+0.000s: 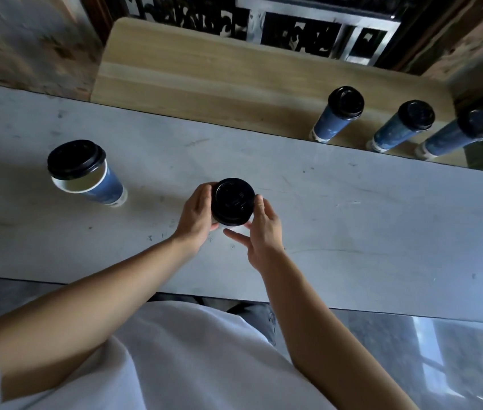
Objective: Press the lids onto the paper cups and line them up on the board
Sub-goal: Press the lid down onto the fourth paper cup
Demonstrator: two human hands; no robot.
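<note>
A paper cup with a black lid point(232, 202) stands on the grey table in front of me, seen from straight above. My left hand point(197, 216) wraps its left side. My right hand point(263, 232) touches the lid's right edge, with the lower fingers spread loose beneath it. At the left stands another blue cup point(102, 187) with a black lid point(74, 158) sitting on top, its white rim still showing below. Three lidded blue cups point(337, 116) point(402, 127) point(456, 134) stand in a row on the right end of the wooden board point(204, 78).
The grey table point(352, 232) runs across the view, its near edge just in front of my body. The wooden board lies along the table's far side, against a dark carved screen point(293, 28). Its left and middle parts are bare wood.
</note>
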